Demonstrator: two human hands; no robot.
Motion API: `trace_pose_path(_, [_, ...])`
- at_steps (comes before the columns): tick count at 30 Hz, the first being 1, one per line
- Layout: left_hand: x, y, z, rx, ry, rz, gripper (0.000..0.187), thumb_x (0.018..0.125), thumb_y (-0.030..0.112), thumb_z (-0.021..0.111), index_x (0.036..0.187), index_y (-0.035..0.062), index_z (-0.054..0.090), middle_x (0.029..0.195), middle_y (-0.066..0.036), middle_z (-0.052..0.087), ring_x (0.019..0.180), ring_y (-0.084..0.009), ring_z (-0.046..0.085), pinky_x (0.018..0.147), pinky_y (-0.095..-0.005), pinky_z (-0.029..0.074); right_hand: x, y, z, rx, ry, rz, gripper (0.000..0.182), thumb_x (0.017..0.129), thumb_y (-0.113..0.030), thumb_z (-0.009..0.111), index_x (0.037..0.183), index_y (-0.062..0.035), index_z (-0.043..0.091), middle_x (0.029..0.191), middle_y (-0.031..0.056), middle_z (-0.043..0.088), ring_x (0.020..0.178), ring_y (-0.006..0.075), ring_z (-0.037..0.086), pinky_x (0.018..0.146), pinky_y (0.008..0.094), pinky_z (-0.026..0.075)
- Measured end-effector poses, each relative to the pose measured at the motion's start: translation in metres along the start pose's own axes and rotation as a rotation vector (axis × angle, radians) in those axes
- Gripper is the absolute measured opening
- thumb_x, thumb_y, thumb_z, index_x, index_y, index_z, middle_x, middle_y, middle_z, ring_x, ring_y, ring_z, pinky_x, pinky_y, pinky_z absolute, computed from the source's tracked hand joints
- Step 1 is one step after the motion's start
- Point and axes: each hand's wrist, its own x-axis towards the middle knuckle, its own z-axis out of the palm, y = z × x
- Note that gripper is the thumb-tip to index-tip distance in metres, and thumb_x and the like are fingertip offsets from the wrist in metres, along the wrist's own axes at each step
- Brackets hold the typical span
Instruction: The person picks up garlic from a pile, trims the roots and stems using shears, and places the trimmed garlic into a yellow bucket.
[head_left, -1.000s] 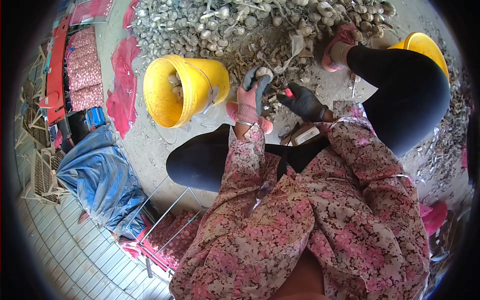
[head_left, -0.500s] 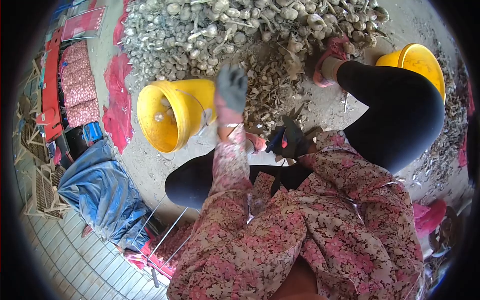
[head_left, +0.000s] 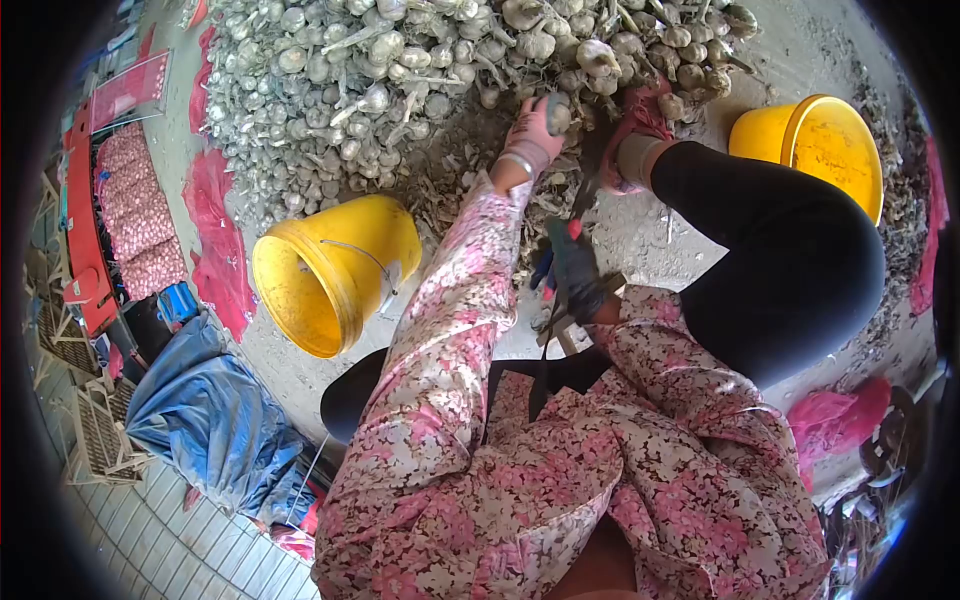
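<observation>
My left hand (head_left: pixel 536 132), in a pink glove with grey fingers, reaches to the lower edge of a heap of garlic (head_left: pixel 390 75) with stalks. Its fingers are curled; what they hold is hidden. My right hand (head_left: pixel 580 285), in a dark glove, is wrapped round a hand tool (head_left: pixel 574 229) with red and blue parts, low between the legs. A long dark part of the tool points up toward the heap. Dry husks (head_left: pixel 450 200) lie below the garlic and partly behind my left forearm.
A yellow bucket (head_left: pixel 342 262) lies tipped at the left, its mouth facing lower left. Another yellow bucket (head_left: pixel 808 150) is beyond the knee at the right. Farther left are net sacks of garlic (head_left: pixel 140 210), a red beam (head_left: pixel 88 240) and a blue tarp (head_left: pixel 215 420).
My left hand has moved from beside the left bucket up and right to the heap's edge. The tool in my right hand now points upward. The view has shifted slightly.
</observation>
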Motion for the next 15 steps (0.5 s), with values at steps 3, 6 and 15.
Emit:
trace_pose_path(3, [-0.04,0.009,-0.025,-0.569,0.289,0.056,0.058,0.068,-0.002,0.075,0.121,0.0043,0.053,0.114,-0.008,0.06,0.1,-0.0184,0.06,0.082,-0.0302,0.051,-0.006,-0.032,-0.004,-0.45,0.003,-0.294,0.038,0.086,-0.034,0.065,0.105,-0.0041,0.05,0.071,0.0039,0.052,0.054,0.0192,0.057,0.045,0.0352,0.046])
trace_pose_path(6, [-0.096,0.027,-0.067,-1.409,0.233,-0.385,0.048,0.076,-0.006,0.066,0.121,0.0044,0.054,0.113,-0.007,0.061,0.098,-0.0198,0.062,0.081,-0.0317,0.053,0.008,-0.045,-0.002,-0.859,0.005,-0.812,0.047,0.08,-0.027,0.069,0.114,-0.0028,0.049,0.082,0.0119,0.059,0.073,0.0296,0.061,0.065,0.0412,0.049])
trace_pose_path(15, [-0.189,0.044,-0.08,-0.673,0.52,-0.117,0.06,0.066,-0.004,0.074,0.12,0.0031,0.049,0.114,-0.008,0.058,0.105,-0.0181,0.056,0.096,-0.0314,0.043,-0.035,-0.039,-0.011,-1.638,-0.059,-0.972,0.058,0.073,-0.034,0.068,0.12,-0.0058,0.047,0.092,0.0184,0.062,0.082,0.0358,0.062,0.069,0.0477,0.047])
